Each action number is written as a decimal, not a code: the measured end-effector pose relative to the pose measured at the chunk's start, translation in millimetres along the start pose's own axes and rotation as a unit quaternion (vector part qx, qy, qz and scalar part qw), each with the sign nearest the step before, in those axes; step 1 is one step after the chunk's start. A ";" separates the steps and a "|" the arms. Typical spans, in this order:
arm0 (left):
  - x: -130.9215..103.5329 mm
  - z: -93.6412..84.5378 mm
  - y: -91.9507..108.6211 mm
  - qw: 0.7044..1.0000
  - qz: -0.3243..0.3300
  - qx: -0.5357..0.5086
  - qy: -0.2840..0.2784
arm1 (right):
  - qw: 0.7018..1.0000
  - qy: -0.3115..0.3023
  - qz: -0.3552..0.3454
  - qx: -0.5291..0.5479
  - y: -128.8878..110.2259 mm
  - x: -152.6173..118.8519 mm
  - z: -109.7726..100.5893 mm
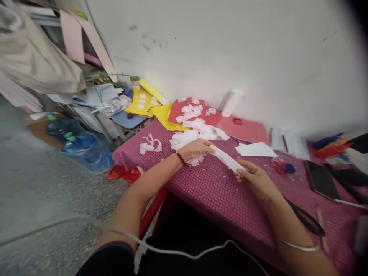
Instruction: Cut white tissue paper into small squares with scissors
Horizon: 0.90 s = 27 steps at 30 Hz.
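A white paper strip (225, 158) is stretched between my two hands above the red checked tablecloth (212, 188). My left hand (199, 148) pinches its upper left end, and my right hand (253, 175) grips the lower right end between thumb and fingers. Just behind my left hand lies a heap of white paper strips (189, 137). Small curled scraps (151, 145) sit on the cloth further left. Tiny white bits are scattered under the strip.
Red sheets (244, 129) and yellow sheets (143, 102) lie along the wall. To the right are white paper (255, 149), a dark phone (321, 180) and black-handled scissors (307, 220). Blue water bottles (86, 149) are on the floor. A white cable (172, 252) crosses in front of my body.
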<state>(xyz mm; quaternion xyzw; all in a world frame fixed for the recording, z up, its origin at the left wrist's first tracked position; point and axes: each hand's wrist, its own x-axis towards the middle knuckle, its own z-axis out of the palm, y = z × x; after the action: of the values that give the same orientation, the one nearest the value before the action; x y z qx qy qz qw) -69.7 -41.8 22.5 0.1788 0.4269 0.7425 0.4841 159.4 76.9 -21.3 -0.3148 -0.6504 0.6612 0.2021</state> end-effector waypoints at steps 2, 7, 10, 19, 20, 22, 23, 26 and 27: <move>-18.3 -0.7 9.3 0.999 -0.025 0.031 -0.034 | 1.000 -0.013 0.008 -0.005 1.6 1.6 -1.2; -27.9 1.9 17.3 0.996 -0.041 0.064 -0.042 | 1.000 -0.003 0.013 0.016 -1.7 -0.8 7.4; -12.9 13.3 0.1 0.998 -0.046 0.025 -0.023 | 0.993 0.010 0.033 0.113 -12.2 -11.6 21.4; -28.7 42.6 -61.0 0.979 -0.135 -0.154 -0.019 | 0.986 0.045 0.022 0.159 -19.6 -25.5 35.8; -30.3 42.3 -61.7 0.982 -0.131 -0.135 -0.011 | 0.987 0.041 0.018 0.154 -19.3 -28.9 35.7; -30.8 41.2 -60.5 0.988 -0.123 -0.097 0.011 | 0.989 0.035 0.012 0.141 -18.6 -34.0 35.8; -30.2 40.6 -59.0 0.989 -0.125 -0.083 0.017 | 0.990 0.035 0.010 0.133 -18.2 -35.6 36.0; -27.7 39.4 -52.6 0.986 -0.152 -0.071 0.019 | 0.993 0.042 0.002 0.107 -16.4 -37.2 36.8; -27.3 39.7 -50.4 0.984 -0.163 -0.074 0.020 | 0.994 0.045 0.000 0.097 -15.5 -37.1 37.2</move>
<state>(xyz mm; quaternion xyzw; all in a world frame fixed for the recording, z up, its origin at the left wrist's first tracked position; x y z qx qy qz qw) -1.5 -38.9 8.5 0.0561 0.4038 0.6868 0.6018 158.7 25.7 -2.0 -0.3231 -0.5732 0.7063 0.2611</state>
